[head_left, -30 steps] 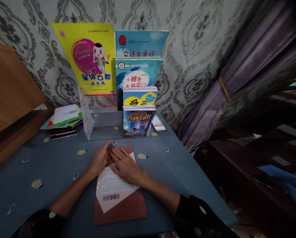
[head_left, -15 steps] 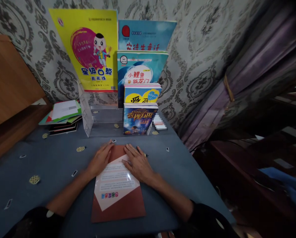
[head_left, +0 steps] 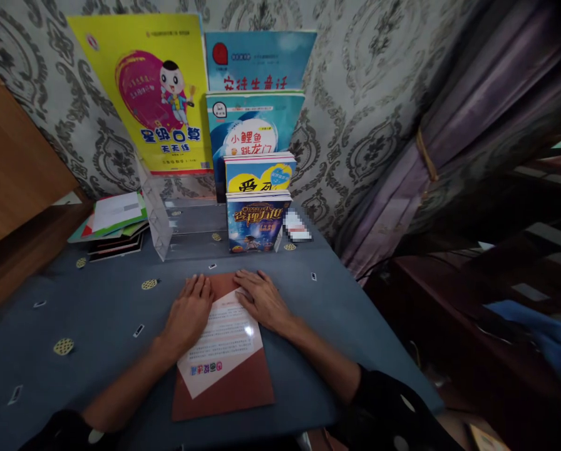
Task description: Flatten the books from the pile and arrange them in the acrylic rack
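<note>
A thin brown book (head_left: pixel 228 385) with a white printed panel lies flat on the blue tablecloth (head_left: pixel 97 313) in front of me. My left hand (head_left: pixel 190 311) lies flat on its upper left corner, fingers stretched out. My right hand (head_left: pixel 260 297) rests flat on its upper right corner, fingers spread. Neither hand grips anything.
A clear acrylic stand (head_left: pixel 177 216) behind the book holds upright books (head_left: pixel 255 222) stepped in rows; a yellow book (head_left: pixel 153 94) leans on the patterned wall. A pile of flat books (head_left: pixel 114 222) lies at the left. Wooden furniture (head_left: pixel 12 181) stands left, a purple curtain (head_left: pixel 449 138) right.
My hands have slid apart on the book's top edge, the right one moving rightward off the white panel. The view has shifted slightly.
</note>
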Tool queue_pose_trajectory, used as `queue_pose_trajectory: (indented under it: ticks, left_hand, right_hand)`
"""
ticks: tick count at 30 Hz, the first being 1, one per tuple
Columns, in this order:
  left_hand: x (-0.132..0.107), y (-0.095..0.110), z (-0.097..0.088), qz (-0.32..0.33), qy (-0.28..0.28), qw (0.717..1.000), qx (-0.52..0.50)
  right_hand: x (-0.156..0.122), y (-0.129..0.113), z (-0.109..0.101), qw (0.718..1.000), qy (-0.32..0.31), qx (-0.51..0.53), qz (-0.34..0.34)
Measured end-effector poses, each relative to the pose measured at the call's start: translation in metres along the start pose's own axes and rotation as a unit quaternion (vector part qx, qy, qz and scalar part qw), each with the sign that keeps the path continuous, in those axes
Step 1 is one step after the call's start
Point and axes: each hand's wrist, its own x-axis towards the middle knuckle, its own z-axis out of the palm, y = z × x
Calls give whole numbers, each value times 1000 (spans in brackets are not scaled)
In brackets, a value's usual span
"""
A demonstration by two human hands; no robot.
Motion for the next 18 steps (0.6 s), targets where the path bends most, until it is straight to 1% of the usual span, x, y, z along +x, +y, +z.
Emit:
queue_pose_trajectory:
  ticks: [4, 7, 10, 13, 18]
  left_hand:
    - [2, 5, -1, -10, 0, 1000, 6]
    - [5, 8, -4, 0, -25, 999, 27]
    - [9, 10, -7, 12, -57, 998, 19]
    - [13, 9, -8, 44, -75, 996, -2]
    - [23, 6, -7, 122, -91, 988, -26]
  right_hand:
    - [4, 8, -4, 998, 5, 59, 8]
    - [7, 14, -7, 995, 12, 100, 23]
    - [9, 19, -8, 990, 22, 137, 27]
    - [11, 25, -8, 982, 28, 189, 16]
    - [16, 37, -4, 963, 33, 268, 9]
